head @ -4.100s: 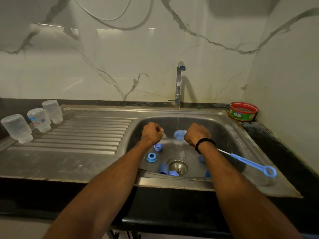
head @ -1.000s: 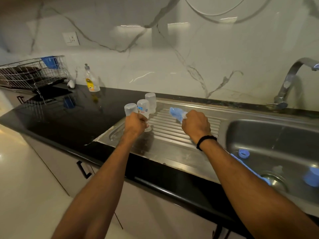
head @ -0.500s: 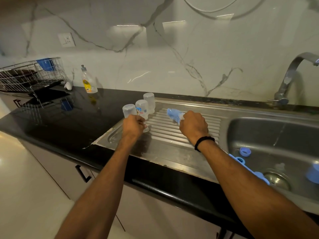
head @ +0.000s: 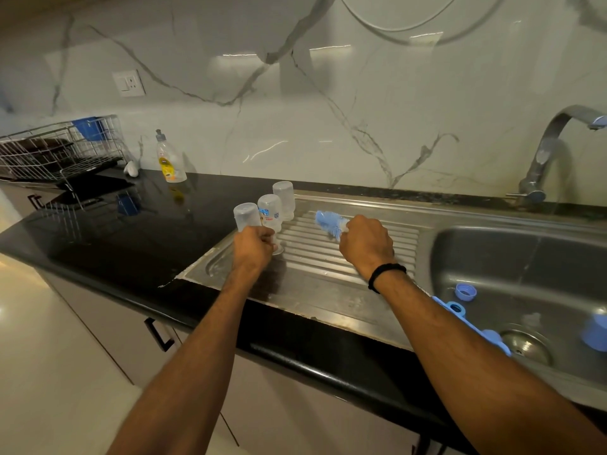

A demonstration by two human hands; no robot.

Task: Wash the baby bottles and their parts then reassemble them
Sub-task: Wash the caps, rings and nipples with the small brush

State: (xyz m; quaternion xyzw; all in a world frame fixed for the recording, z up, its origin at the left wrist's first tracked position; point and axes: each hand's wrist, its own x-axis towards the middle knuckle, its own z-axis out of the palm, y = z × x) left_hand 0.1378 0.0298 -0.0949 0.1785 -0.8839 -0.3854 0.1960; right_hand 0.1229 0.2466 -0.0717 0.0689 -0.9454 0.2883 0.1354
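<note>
Three bottles [head: 270, 213] drain upside down on the draining board [head: 328, 280], seemingly washed. The left grip [head: 254, 246] pinches a small clear teat [head: 278, 250] beside them; the right grip [head: 366, 244] curls round the bottle brush [head: 330, 223]. Blue rings [head: 465, 292] and a cap [head: 595, 333] lie in the sink [head: 492, 251], likely unwashed; reassembly is all to come

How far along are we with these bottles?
Done: three bottles stand upside down on the drainboard. In hand: left hand holds a clear part beside them; right hand grips the brush. Left: blue rings and caps in the sink, then reassembly.
</note>
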